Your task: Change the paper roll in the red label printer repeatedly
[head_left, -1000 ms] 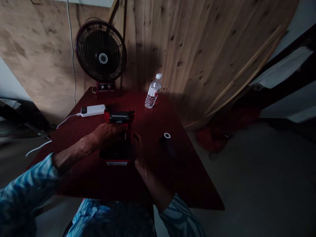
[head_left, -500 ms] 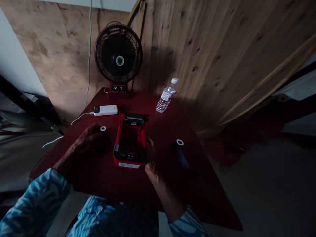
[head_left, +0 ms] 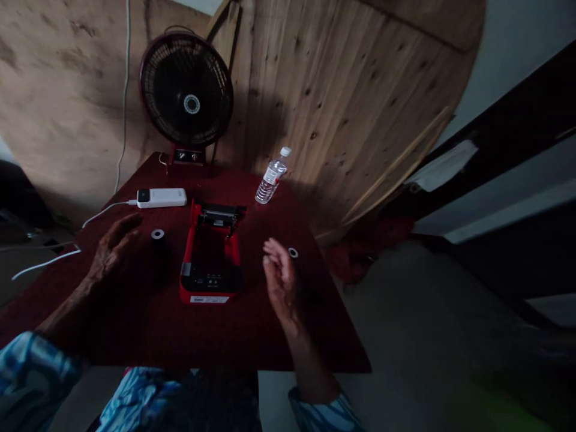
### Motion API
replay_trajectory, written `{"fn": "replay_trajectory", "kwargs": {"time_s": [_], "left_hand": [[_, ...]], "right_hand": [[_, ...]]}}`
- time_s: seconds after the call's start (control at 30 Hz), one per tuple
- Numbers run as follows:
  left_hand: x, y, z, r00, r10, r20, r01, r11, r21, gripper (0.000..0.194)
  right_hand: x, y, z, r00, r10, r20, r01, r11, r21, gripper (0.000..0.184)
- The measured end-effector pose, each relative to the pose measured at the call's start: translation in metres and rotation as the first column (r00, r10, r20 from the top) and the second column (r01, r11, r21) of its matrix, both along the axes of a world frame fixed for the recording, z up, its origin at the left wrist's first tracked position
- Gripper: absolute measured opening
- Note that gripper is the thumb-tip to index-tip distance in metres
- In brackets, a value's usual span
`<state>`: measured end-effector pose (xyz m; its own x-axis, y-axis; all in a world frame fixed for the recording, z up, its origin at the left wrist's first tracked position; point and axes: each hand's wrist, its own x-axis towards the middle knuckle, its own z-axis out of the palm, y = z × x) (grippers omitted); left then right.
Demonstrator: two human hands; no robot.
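A red and black label printer (head_left: 211, 264) stands on the dark red table with its lid raised at the back and its inside showing. My left hand (head_left: 112, 246) is held over the table left of it, fingers apart and holding nothing. Between that hand and the printer stands a small dark roll (head_left: 157, 234) with a white ring-shaped top. On the other side, my right hand (head_left: 281, 279) is raised with its fingers stretched out, touching nothing. Just beyond its fingers shows the white ring of a second roll (head_left: 293, 253), partly hidden by the hand.
A white power bank (head_left: 162, 198) with a white cable lies behind the left roll. At the back of the table (head_left: 216, 342) stand a dark red fan (head_left: 186, 90) and a water bottle (head_left: 272, 177). Wooden boards (head_left: 315, 90) lean behind.
My right hand has let go of the printer's right side and moved right, toward the second roll. My left hand has drawn away from the left roll. The view has turned right.
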<state>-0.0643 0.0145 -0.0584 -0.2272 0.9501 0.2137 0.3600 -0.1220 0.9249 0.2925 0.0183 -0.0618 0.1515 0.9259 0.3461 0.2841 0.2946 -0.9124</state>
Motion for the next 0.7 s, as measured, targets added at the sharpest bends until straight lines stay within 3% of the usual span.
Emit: {"fn": "replay_trajectory", "kwargs": {"time_s": [0.07,0.13,0.23,0.3,0.43,0.5,0.57,0.63,0.7], "left_hand": [[0.004,0.000,0.004,0.993,0.119,-0.013,-0.119,0.993,-0.005,0.052],[0.009,0.000,0.006,0.987,0.158,-0.011,-0.158,0.987,-0.015,0.051],[0.014,0.001,0.007,0.988,0.156,0.007,-0.156,0.988,-0.025,0.053],[0.014,0.001,0.008,0.987,0.160,0.009,-0.160,0.987,-0.015,0.054],[0.012,-0.006,0.014,0.979,0.203,0.010,-0.203,0.973,0.109,0.049],[0.016,-0.015,0.022,0.973,0.229,0.028,-0.230,0.957,0.176,0.045],[0.025,-0.028,0.035,0.975,0.222,0.016,-0.221,0.953,0.209,0.038],[0.041,-0.043,0.051,0.991,0.120,-0.053,-0.106,0.972,0.211,0.030],[0.059,-0.057,0.070,0.974,-0.145,-0.175,0.175,0.969,0.172,0.028]], "right_hand": [[0.036,0.013,0.008,0.959,-0.124,0.253,0.106,0.991,0.085,0.042],[0.067,0.026,0.010,0.866,-0.178,0.467,0.157,0.984,0.084,0.046],[0.089,0.044,0.001,0.737,-0.068,0.673,0.144,0.988,-0.057,0.044],[0.090,0.052,-0.007,0.704,-0.007,0.710,0.152,0.978,-0.141,0.039],[0.088,0.052,-0.008,0.745,0.019,0.667,0.151,0.969,-0.196,0.033],[0.088,0.039,0.006,0.826,0.071,0.560,0.073,0.970,-0.232,0.031],[0.082,0.016,0.030,0.917,0.183,0.354,-0.093,0.962,-0.258,0.033],[0.064,-0.011,0.058,0.946,0.282,0.159,-0.243,0.943,-0.228,0.035],[0.036,-0.033,0.083,0.893,0.444,0.070,-0.423,0.883,-0.201,0.029]]}}
